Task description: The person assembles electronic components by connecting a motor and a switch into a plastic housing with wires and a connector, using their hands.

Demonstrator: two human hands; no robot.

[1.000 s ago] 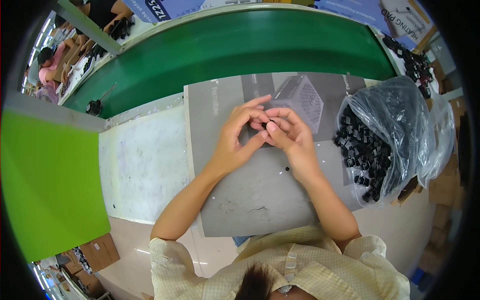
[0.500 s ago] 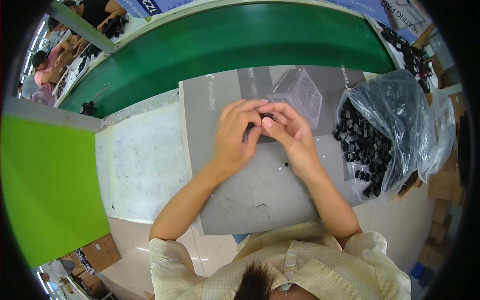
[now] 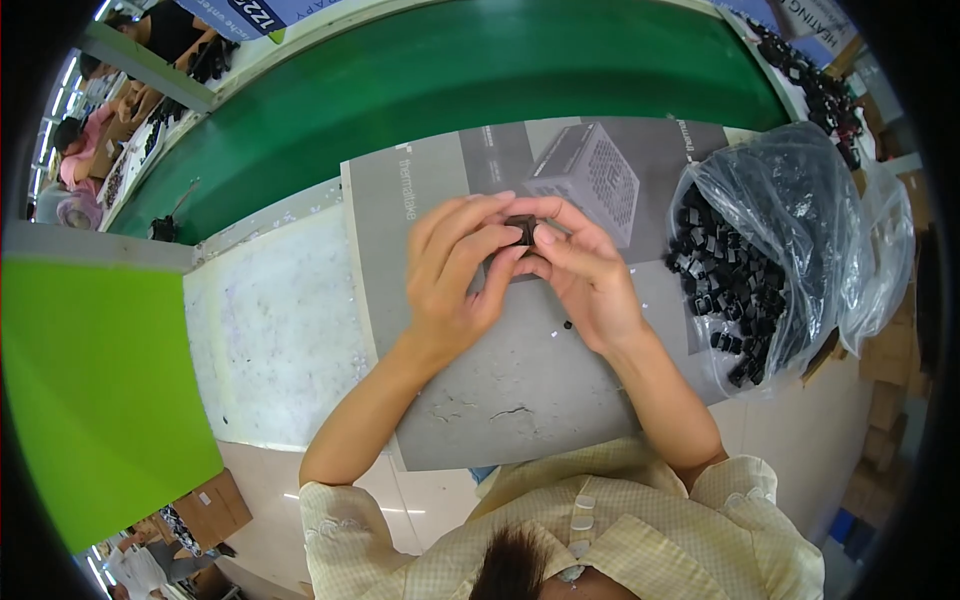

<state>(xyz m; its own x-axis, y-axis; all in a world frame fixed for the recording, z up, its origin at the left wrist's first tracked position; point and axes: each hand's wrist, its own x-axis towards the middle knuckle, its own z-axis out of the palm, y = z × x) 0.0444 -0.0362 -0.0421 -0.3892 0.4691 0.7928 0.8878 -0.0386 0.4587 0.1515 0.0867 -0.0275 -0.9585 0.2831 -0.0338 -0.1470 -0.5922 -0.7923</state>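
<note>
Between my two hands is a small black plastic part [image 3: 522, 230], held above a grey printed cardboard sheet [image 3: 480, 400]. My left hand [image 3: 455, 265] pinches it from the left with thumb and forefinger. From the right, the thumb and fingers of my right hand [image 3: 590, 265] close on the same part. Fingers cover much of it, so its exact kind does not show. To the right, a clear plastic bag [image 3: 800, 210] lies open on the sheet, with a pile of similar small black parts [image 3: 725, 270] at its mouth.
A tiny black bit [image 3: 567, 324] lies on the sheet below my hands. Beyond the sheet runs a green conveyor belt [image 3: 400, 90]. A white worktop [image 3: 270, 330] and a bright green panel [image 3: 100, 380] are at left. Other people [image 3: 80, 150] work at the far left.
The black part has turned and shows more between my fingertips. My left hand has shifted slightly left, and my right fingers have spread a little around the part. The view has shifted slightly.
</note>
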